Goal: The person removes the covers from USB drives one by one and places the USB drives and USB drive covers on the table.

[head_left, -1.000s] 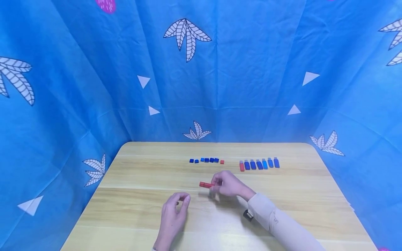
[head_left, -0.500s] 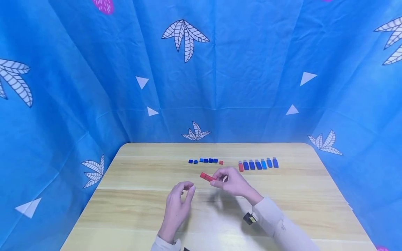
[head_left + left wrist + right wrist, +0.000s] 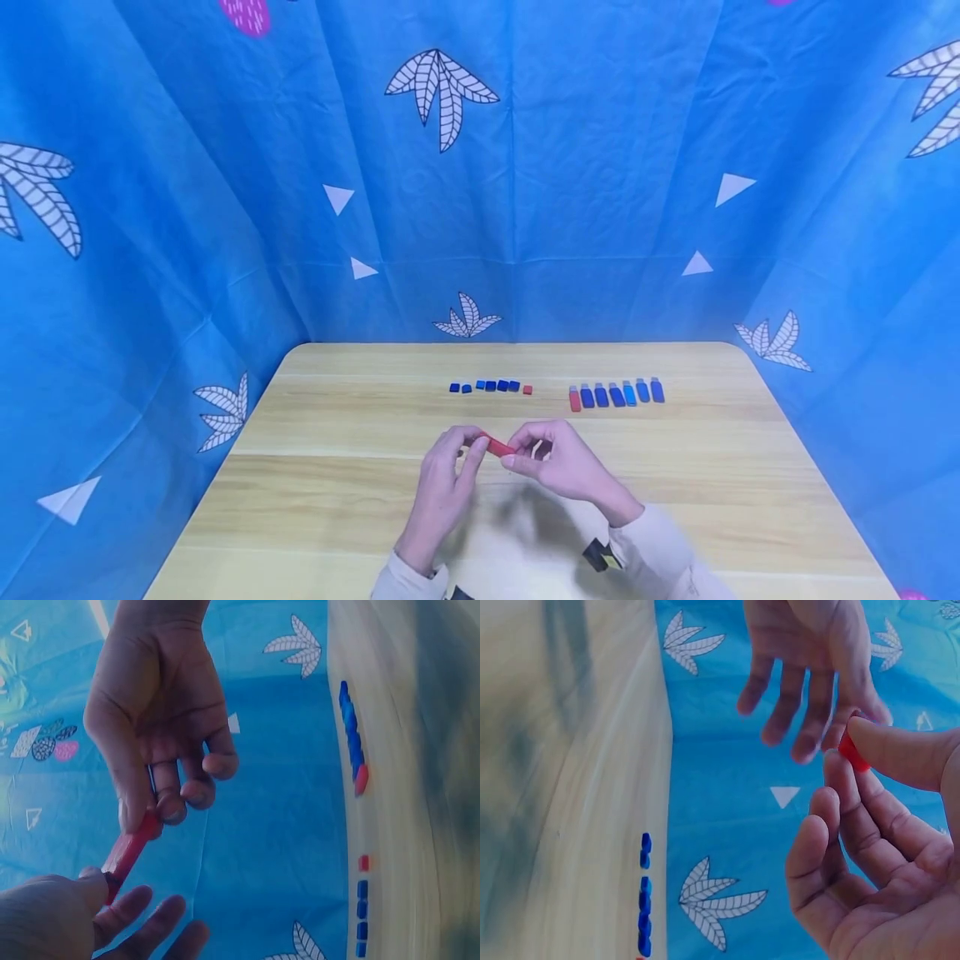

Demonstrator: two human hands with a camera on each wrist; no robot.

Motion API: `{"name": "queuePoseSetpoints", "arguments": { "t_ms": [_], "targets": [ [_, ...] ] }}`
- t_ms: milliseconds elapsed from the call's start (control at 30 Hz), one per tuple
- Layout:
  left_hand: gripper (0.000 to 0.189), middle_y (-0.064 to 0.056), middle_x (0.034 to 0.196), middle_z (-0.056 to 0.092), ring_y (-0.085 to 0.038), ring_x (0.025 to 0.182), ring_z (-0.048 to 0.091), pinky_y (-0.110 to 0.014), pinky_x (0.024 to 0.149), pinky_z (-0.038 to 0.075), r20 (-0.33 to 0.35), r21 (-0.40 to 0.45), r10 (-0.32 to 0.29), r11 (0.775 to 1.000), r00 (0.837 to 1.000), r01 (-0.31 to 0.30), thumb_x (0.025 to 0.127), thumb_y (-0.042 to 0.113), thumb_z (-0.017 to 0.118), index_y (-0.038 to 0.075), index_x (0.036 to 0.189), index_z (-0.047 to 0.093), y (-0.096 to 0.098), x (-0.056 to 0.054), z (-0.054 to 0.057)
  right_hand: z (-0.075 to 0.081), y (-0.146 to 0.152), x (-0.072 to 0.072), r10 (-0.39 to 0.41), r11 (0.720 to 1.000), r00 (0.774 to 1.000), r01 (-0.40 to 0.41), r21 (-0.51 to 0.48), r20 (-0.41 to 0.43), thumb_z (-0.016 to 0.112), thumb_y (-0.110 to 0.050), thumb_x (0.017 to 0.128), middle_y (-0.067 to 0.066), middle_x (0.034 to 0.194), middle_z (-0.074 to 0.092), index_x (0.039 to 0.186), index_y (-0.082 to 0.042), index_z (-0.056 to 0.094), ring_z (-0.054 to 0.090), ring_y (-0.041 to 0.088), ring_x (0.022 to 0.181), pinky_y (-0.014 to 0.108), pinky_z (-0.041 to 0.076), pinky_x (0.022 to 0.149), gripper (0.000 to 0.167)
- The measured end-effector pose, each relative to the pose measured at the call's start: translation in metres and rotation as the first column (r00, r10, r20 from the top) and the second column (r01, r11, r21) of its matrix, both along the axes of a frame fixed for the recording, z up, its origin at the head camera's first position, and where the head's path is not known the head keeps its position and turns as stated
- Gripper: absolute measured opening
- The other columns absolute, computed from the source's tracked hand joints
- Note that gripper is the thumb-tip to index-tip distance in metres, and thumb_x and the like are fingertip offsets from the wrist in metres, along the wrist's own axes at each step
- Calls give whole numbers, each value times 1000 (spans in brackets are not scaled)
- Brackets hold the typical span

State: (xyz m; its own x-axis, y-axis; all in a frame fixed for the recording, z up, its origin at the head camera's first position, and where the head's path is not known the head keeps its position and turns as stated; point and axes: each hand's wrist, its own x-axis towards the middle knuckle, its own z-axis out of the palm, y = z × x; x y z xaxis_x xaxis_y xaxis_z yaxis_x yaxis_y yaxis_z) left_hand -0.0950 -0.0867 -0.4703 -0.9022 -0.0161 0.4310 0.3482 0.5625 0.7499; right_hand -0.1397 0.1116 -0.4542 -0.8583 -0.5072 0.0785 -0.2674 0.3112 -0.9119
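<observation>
A red capped USB flash drive (image 3: 498, 447) is held above the table between both hands. My left hand (image 3: 444, 479) pinches its left end, the cap end, between thumb and index finger. The right hand (image 3: 576, 468) grips the other end with thumb and fingertips. In the left wrist view, a dark seam on the drive (image 3: 129, 853) shows beside the left hand (image 3: 49, 919). Only a small part of the drive (image 3: 853, 754) shows past the thumb in the right wrist view.
Uncapped USB flash drives (image 3: 602, 395), one red and several blue, stand in a row at the back right. Left of them lies a row of small caps (image 3: 491, 386), several blue and one red. A blue patterned curtain (image 3: 517, 208) surrounds the wooden table (image 3: 315, 483).
My left hand has moved up and right to take hold of the flash drive's left end. The right hand first raised the drive, then lowered it slightly.
</observation>
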Motion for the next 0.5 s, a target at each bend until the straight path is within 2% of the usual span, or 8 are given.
{"name": "queuePoseSetpoints", "arguments": {
  "t_ms": [133, 300, 400, 500],
  "targets": [
    [8, 11, 92, 67, -3, 90, 63, -29, 81, 57, -33, 24, -40, 999, 999, 40, 101, 21, 61, 19, 96, 66, 4, 1, -3, -2, -1, 8, 8, 1000, 1000, -8, 10, -5, 76, -26, 90, 0, 80, 70, 90, -18, 74, 60, 7, 71, 24, 52, 64, 8],
    [9, 11, 91, 66, -2, 87, 62, -24, 77, 56, -53, 55, -92, 994, 994, 95, 101, 17, 62, 19, 93, 65, 7, 3, -7, -6, -1, 14, 77, 997, 996, -75, 32, -39, 67, -29, 98, -2, 83, 70, 96, -19, 73, 59, 4, 73, 23, 53, 67, 12],
    [10, 11, 88, 66, -1, 82, 59, -22, 73, 54, -35, 61, -102, 993, 994, 104, 101, 17, 62, 20, 92, 66, 9, 5, -7, -8, -1, 18, 106, 994, 991, -104, 34, -78, 64, -29, 100, -4, 80, 69, 94, -20, 72, 58, 2, 70, 22, 53, 65, 14],
    [12, 13, 84, 64, 1, 77, 55, -21, 68, 52, -8, 87, -87, 992, 996, 87, 100, 18, 63, 21, 89, 66, 10, 7, -8, -8, -1, 21, 122, 992, 985, -119, 32, -120, 63, -28, 101, -5, 76, 67, 91, -20, 71, 55, -1, 66, 21, 52, 61, 15]
  ]
}}
